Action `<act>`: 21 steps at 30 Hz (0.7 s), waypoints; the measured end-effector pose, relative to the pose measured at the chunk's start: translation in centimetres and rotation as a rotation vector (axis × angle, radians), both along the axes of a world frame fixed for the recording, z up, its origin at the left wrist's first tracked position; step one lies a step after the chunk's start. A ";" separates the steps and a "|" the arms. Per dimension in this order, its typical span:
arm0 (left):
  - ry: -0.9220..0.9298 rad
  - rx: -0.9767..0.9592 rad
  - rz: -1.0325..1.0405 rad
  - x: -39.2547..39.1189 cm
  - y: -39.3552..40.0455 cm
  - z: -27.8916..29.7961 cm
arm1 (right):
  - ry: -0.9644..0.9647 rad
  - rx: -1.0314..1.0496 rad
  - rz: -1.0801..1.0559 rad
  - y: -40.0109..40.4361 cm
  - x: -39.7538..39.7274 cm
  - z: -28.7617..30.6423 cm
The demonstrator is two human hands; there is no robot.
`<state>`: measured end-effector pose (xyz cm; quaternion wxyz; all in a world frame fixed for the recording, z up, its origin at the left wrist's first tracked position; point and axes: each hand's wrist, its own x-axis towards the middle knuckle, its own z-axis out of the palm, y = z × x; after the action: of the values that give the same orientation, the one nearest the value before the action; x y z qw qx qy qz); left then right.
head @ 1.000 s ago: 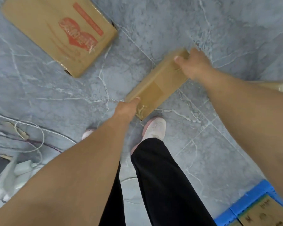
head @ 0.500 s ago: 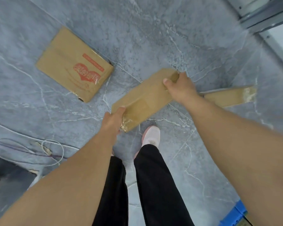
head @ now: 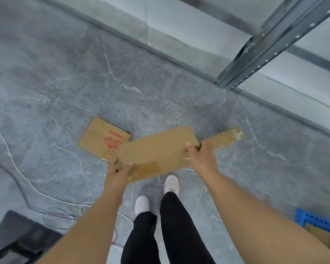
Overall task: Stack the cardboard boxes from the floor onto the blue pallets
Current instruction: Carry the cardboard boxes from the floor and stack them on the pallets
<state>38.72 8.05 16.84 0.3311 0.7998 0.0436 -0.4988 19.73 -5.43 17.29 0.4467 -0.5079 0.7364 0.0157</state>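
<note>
Both hands are on the flat cardboard box point(head: 156, 153), which is up off the grey floor point(head: 65, 82) in front of the legs: the left hand point(head: 120, 168) pinches its near left corner, thumb on top, while the right hand point(head: 200, 153) curls over the far right edge, a grip at opposite ends that likely keeps the thin panel level. Two more boxes lie on the floor, a heart-printed box point(head: 103, 140) partly behind the carried one and a narrow box point(head: 225, 137) beyond the right hand. The blue pallet point(head: 312, 221) waits low on the right, so a turn that way looks next.
</note>
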 end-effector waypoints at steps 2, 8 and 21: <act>-0.010 -0.041 -0.047 -1.0 -0.8 2.6 | -0.007 -0.042 -0.009 0.7 -2.0 2.5; -0.030 -0.134 -0.357 -5.5 -3.4 9.5 | 0.030 -0.074 -0.220 3.5 -9.1 9.9; 0.104 -0.377 -1.029 -23.5 -6.2 18.9 | 0.108 -0.224 -0.886 17.0 -26.0 22.4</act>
<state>15.20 1.81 35.70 0.1794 0.6192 -0.4267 -0.6343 -6.31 11.61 39.70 0.3135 -0.1879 0.9020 -0.2300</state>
